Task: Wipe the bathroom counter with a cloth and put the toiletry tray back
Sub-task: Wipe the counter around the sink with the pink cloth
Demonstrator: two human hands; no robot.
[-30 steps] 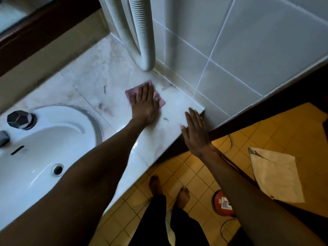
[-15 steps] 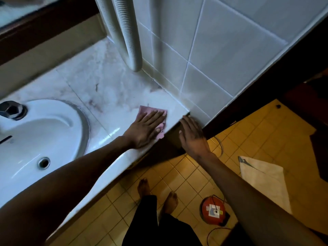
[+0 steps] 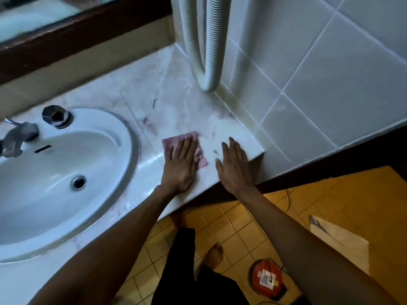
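Note:
A pink cloth (image 3: 170,142) lies flat on the white marble counter (image 3: 167,104), right of the basin. My left hand (image 3: 181,165) presses flat on the cloth with fingers straight, covering most of it. My right hand (image 3: 235,165) rests palm-down on the counter's front right corner, fingers spread, holding nothing. Dark smudges mark the marble behind the cloth. No toiletry tray is in view.
A white oval basin (image 3: 66,172) with a tap (image 3: 18,137) and a dark knob (image 3: 56,116) sits at left. Two ribbed white hoses (image 3: 208,45) hang at the tiled wall. On the yellow tiled floor lie a red round device (image 3: 266,279) and a pale cloth (image 3: 340,245).
My left hand slid the pink cloth from the counter's front edge back and leftward toward the basin. My right hand moved from the front edge up onto the counter corner.

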